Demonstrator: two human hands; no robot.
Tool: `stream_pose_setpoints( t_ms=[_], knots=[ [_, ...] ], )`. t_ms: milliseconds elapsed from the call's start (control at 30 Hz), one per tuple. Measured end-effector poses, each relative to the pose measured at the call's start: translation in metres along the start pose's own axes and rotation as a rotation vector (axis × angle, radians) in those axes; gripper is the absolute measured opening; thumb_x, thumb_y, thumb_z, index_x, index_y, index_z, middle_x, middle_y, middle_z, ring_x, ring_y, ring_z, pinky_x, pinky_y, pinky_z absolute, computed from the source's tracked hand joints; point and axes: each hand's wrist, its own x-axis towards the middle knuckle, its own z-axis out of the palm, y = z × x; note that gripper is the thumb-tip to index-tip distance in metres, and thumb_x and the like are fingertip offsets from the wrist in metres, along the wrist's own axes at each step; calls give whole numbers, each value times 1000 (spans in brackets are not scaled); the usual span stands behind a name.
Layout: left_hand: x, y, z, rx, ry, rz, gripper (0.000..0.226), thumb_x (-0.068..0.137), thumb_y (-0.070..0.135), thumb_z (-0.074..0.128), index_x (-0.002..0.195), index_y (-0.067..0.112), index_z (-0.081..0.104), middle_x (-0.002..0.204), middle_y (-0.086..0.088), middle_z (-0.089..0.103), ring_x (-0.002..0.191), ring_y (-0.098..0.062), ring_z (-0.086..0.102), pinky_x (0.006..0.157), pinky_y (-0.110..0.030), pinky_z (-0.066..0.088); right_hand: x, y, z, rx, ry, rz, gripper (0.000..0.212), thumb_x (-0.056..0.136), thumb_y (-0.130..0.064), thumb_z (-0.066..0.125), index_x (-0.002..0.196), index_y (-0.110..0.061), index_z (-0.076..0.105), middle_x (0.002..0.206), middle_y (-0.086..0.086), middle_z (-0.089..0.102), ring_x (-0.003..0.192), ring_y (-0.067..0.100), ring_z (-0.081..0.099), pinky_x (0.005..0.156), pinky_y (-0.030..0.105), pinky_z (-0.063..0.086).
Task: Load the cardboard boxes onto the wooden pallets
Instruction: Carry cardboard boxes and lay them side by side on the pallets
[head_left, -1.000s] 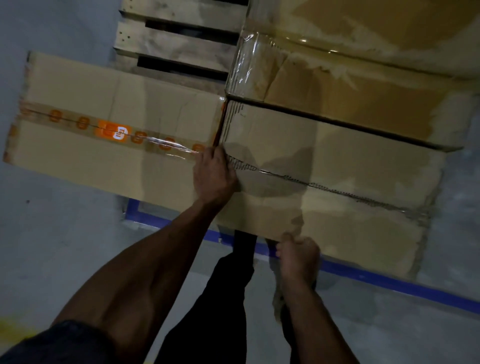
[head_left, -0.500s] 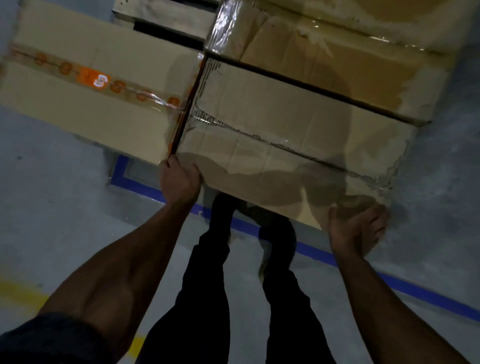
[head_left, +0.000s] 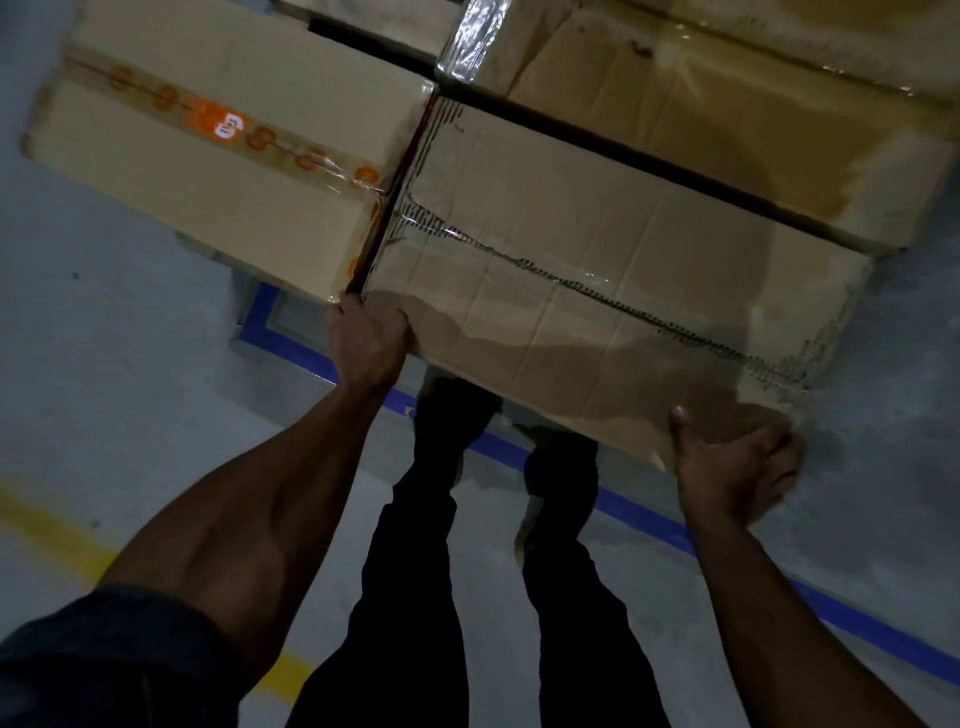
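Observation:
A large worn cardboard box (head_left: 613, 270) with torn tape along its top seam lies in front of me. My left hand (head_left: 366, 340) grips its near left corner, fingers curled over the edge. My right hand (head_left: 735, 467) cups the near right corner from below, thumb up against the box's side. To its left, touching it, lies a cleaner box with orange-printed tape (head_left: 223, 140). Behind it sits a third box with glossy clear tape (head_left: 727, 114). A slat of the wooden pallet (head_left: 374, 26) shows at the top between the boxes.
The grey concrete floor carries a blue tape line (head_left: 644, 519) that runs under the boxes and past my dark-trousered legs (head_left: 415, 597). A yellow floor stripe (head_left: 57, 540) crosses the lower left. Open floor lies to the left and right of the stack.
My left hand has slid from the box top down to its near left corner. My right hand has moved from the front edge out to the near right corner. The view has shifted closer.

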Motion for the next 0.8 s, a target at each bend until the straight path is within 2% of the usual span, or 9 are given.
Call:
stream_pose_setpoints(
  t_ms=[200,300,367,433,500,533,600,700,800],
  knots=[
    [-2,0,-1,19,6,28,55,91,40,54,131,3,46,128,-16,49,111,-28,51,80,-33,38,-2,-1,0,-22,15,-17,112,75,-55,78,155,-3,19,159,21,20,144,39,21,116,49,22],
    [-4,-1,-1,6,-17,26,55,93,38,54,134,3,44,131,-16,46,115,-29,49,84,-34,38,-4,0,3,-48,-11,-6,111,79,-57,73,156,-1,14,161,23,13,148,38,14,118,48,15],
    [-4,-3,-2,-25,-25,36,54,92,37,55,133,1,47,128,-16,50,114,-29,52,86,-35,44,-6,-4,4,-78,-32,-7,105,83,-55,69,156,-4,13,162,22,7,150,37,10,119,47,11],
    [-6,-1,-7,-77,-30,47,46,92,32,57,125,1,52,116,-11,56,106,-25,55,81,-36,49,-14,-11,3,-113,-63,-22,95,89,-49,66,157,-7,14,163,22,5,149,38,8,120,49,9],
    [-9,3,-15,-128,-21,30,28,91,24,57,107,1,58,91,-3,56,87,-20,55,65,-27,42,-30,-23,5,-156,-103,-75,87,92,-43,63,156,-8,16,162,22,8,149,39,10,120,50,9],
    [-9,6,-19,-154,-4,-5,22,91,21,57,100,1,59,82,-1,52,79,-18,51,59,-26,37,-40,-32,8,-165,-123,-115,83,93,-40,62,156,-8,19,162,23,10,148,40,12,119,49,11],
    [-5,5,-25,-217,26,-114,24,89,20,58,99,-1,61,81,-5,54,77,-19,50,59,-28,30,-63,-54,16,-173,-179,-229,77,94,-36,59,156,-9,22,163,21,13,148,38,15,119,48,14],
    [11,-2,-29,-477,31,-336,25,84,24,62,95,2,66,87,-10,64,82,-22,59,65,-27,37,-92,-106,36,-184,-300,-431,71,98,-34,54,157,-12,22,165,11,11,150,30,15,120,43,17],
    [36,-17,-31,-790,-39,-536,20,75,30,57,79,11,63,80,-10,64,78,-24,60,68,-33,45,-108,-170,63,-170,-392,-631,70,98,-30,52,157,-13,19,166,8,11,151,27,15,122,39,17]
  ],
)
